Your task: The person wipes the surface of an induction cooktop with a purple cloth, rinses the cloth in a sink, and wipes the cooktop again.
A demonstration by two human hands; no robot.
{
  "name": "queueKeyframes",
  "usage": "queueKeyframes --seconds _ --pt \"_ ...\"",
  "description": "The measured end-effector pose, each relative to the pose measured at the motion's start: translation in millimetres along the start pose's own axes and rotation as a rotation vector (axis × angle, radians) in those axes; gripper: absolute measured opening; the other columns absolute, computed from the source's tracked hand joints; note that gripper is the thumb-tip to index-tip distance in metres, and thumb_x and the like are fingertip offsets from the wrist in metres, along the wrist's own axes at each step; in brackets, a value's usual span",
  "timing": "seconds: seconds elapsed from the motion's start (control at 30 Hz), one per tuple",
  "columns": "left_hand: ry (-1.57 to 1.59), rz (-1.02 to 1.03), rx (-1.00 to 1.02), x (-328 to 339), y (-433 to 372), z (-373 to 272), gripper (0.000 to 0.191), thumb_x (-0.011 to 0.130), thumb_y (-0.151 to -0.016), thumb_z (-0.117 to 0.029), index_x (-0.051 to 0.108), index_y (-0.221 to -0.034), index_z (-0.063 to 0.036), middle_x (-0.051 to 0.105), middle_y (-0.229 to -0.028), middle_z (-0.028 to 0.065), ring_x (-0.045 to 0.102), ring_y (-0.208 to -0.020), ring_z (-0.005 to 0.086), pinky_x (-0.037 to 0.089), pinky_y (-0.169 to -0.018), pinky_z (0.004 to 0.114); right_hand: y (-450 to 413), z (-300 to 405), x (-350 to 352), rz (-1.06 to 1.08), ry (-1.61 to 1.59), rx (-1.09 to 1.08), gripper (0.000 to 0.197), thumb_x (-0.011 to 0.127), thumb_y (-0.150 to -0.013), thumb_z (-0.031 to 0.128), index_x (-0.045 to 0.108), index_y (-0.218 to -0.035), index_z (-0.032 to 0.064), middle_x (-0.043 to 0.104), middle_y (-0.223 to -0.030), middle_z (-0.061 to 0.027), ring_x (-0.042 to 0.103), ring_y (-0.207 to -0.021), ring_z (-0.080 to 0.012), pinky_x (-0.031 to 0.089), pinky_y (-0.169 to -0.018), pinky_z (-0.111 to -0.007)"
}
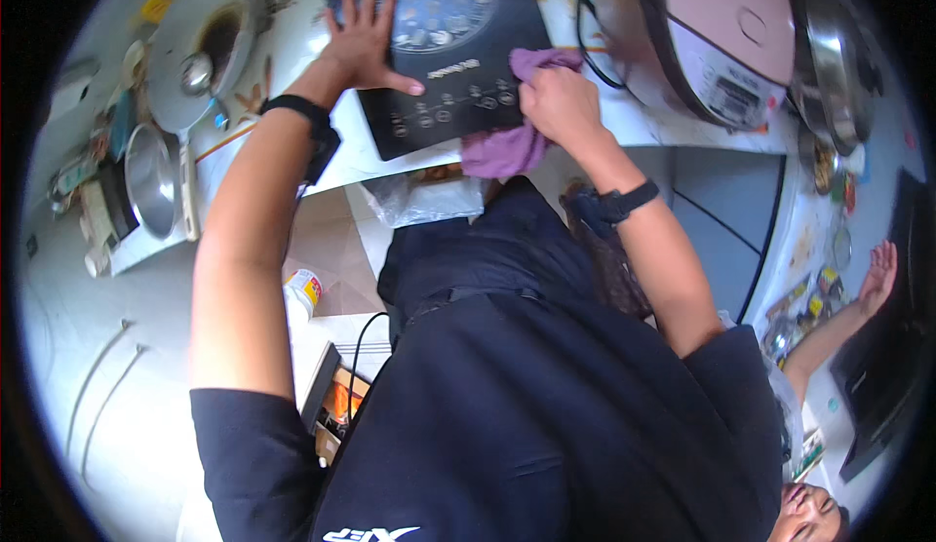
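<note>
A black induction cooktop [468, 37] lies tilted on the white marbled counter [658, 129], its row of touch symbols toward me. My left hand [365, 45] rests on the cooktop's left side with fingers spread, holding nothing. At the right edge of the cooktop, my right hand [559, 103] grips a purple cloth [504, 151]. One part of the cloth sticks out above my fist, and the rest hangs over the counter's front edge.
A pink rice cooker [720, 30] stands right of the cloth, a lidded metal pot [833, 59] beyond it. Leftward are a wok [172, 96] with a metal ladle [196, 74] and a steel pan [151, 180]. Another person's raised hand [877, 275] shows at far right.
</note>
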State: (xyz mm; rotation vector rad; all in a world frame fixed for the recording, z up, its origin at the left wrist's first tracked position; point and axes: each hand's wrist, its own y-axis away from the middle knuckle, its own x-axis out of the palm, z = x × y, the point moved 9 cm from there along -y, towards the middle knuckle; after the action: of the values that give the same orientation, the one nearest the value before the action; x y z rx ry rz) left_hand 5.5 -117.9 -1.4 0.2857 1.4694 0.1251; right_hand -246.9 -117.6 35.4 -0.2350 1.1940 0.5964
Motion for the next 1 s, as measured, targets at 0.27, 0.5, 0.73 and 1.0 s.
queueKeyframes --seconds 0.27,0.5,0.73,1.0 --pt "0.109 0.059 0.009 -22 6 -8 0.154 0.066 -0.039 -0.090 0.008 -0.154 -0.0048 -0.002 -0.158 0.0279 -0.002 -0.143 0.0529 0.004 -0.107 0.073 31 5 -11 0.074 0.078 0.003 0.022 0.054 -0.085 0.023 0.068 -0.086 0.0059 0.064 -0.069 -0.0230 0.063 -0.067 -0.0439 0.048 -0.061 -0.056" --pt "0.175 0.058 -0.036 -21 15 -8 0.156 0.070 -0.036 -0.087 0.007 -0.155 -0.0088 0.000 -0.161 0.0217 -0.003 -0.146 0.0462 0.000 -0.109 0.072 58 -12 -8 0.165 0.202 -0.001 0.039 0.058 -0.085 0.018 0.065 -0.123 0.0224 0.064 -0.080 -0.0253 0.062 -0.076 -0.0458 0.049 -0.070 -0.053" --pt "0.206 0.078 -0.052 -27 12 -10 0.155 0.074 -0.037 -0.084 0.006 -0.156 -0.0112 -0.003 -0.161 0.0193 -0.009 -0.146 0.0449 -0.003 -0.109 0.071 -14 9 -4 0.080 0.203 -0.161 0.042 0.051 -0.088 0.015 0.059 -0.130 0.0118 0.064 -0.110 -0.0246 0.063 -0.094 -0.0424 0.049 -0.081 -0.050" --pt "0.219 0.080 -0.056 -24 15 -5 0.152 0.073 -0.041 -0.084 0.004 -0.156 -0.0122 -0.004 -0.161 0.0189 -0.011 -0.146 0.0438 -0.004 -0.110 0.071 44 -3 1 0.157 0.300 -0.049 0.030 0.060 -0.083 0.026 0.071 -0.103 0.0057 0.064 -0.077 -0.0268 0.063 -0.074 -0.0463 0.050 -0.069 -0.052"
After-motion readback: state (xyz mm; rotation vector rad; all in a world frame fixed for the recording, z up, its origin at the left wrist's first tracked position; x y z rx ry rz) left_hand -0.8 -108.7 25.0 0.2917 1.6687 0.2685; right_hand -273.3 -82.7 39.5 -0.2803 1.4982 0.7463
